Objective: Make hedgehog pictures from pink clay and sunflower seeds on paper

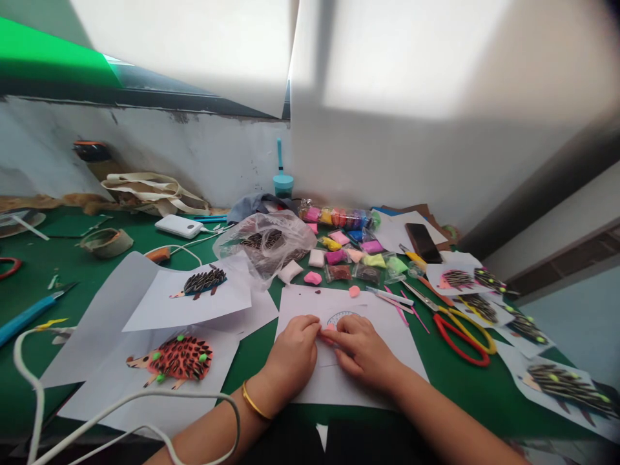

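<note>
A sheet of white paper lies before me with a drawn, dotted oval outline on it. A small lump of peach modelling clay is on the drawing, between my fingertips. My left hand rests on the paper with its fingers curled, their tips at the clay's left side; what they hold is hidden. My right hand has its forefinger across the clay and its other fingers bent beneath. Another peach clay piece and tiny dark bits lie near the sheet's top edge.
Several clay packets and a plastic bag lie behind the sheet. Scissors, thin sticks and a phone are on the right. Seed-covered hedgehog pictures flank both sides. A white cable loops by my left forearm.
</note>
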`<state>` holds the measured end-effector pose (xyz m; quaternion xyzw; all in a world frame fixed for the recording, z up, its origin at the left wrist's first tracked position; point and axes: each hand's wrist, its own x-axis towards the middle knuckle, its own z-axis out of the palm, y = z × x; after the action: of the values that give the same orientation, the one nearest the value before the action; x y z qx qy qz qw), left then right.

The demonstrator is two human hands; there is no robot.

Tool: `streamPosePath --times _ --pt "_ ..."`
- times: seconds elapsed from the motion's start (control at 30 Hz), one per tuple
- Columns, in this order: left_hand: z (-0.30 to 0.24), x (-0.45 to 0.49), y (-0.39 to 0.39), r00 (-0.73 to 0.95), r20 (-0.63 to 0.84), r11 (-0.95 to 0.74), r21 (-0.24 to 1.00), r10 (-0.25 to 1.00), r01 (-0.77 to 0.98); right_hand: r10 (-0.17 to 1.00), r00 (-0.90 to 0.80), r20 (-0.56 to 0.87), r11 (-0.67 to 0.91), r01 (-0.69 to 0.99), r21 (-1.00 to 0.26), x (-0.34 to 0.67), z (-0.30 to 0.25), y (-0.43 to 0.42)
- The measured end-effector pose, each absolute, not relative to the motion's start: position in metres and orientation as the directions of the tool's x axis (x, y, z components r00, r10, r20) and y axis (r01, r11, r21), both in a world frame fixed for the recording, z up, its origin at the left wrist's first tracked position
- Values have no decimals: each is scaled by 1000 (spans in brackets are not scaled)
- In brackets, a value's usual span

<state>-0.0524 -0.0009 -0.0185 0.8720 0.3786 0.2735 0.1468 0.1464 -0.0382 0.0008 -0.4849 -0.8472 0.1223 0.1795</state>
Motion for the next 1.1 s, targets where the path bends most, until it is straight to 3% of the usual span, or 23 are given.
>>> streamPosePath --times 0.3,0.47,0.6,1.1 --pt "-18 -52 -1 556 364 -663 474 747 580 854 -490 177 520 781 -346 144 1 -39" --pt "-18 -53 -1 561 366 -667 483 743 568 884 -368 288 467 716 -519 152 -6 -35" --pt "-15 -53 -1 564 356 -662 500 745 559 907 -299 298 422 673 -608 154 -7 -34" --pt "-13 -52 -2 570 362 -671 489 738 558 914 -291 281 404 679 -613 153 -7 -32"
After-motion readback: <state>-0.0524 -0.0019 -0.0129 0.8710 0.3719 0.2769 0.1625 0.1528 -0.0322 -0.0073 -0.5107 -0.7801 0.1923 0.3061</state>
